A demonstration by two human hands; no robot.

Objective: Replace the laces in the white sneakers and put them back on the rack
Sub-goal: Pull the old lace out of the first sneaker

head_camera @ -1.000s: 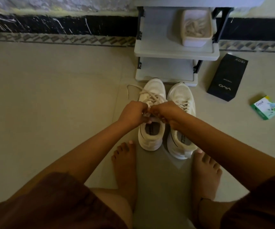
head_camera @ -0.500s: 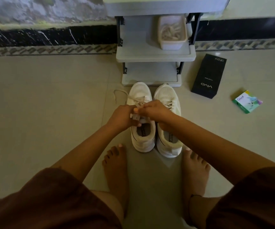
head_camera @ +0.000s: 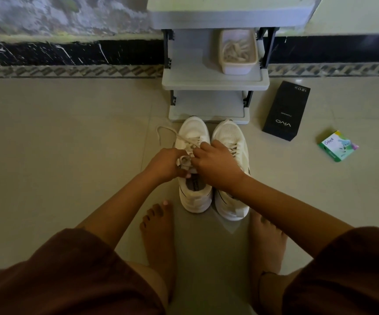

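While both hands meet over the left sneaker (head_camera: 195, 196), the left hand (head_camera: 165, 164) and right hand (head_camera: 215, 164) each pinch its lace (head_camera: 185, 160). Touching it, the right sneaker (head_camera: 229, 137) stands on the floor (head_camera: 70, 144) before the rack (head_camera: 213, 80).

Two white sneakers stand side by side on the floor (head_camera: 70, 144), toes at the front edge of the rack's (head_camera: 206, 81) bottom shelf. Both hands meet over the left sneaker (head_camera: 193, 130): the left hand (head_camera: 165, 165) and right hand (head_camera: 215, 164) each pinch its lace (head_camera: 190, 141), whose loose end loops onto the floor to the left. The right sneaker (head_camera: 228, 133) is laced. A tub (head_camera: 237, 69) of laces sits at the middle shelf's right edge. A black box (head_camera: 286, 110) and a green box (head_camera: 337, 145) lie on the floor right of the rack
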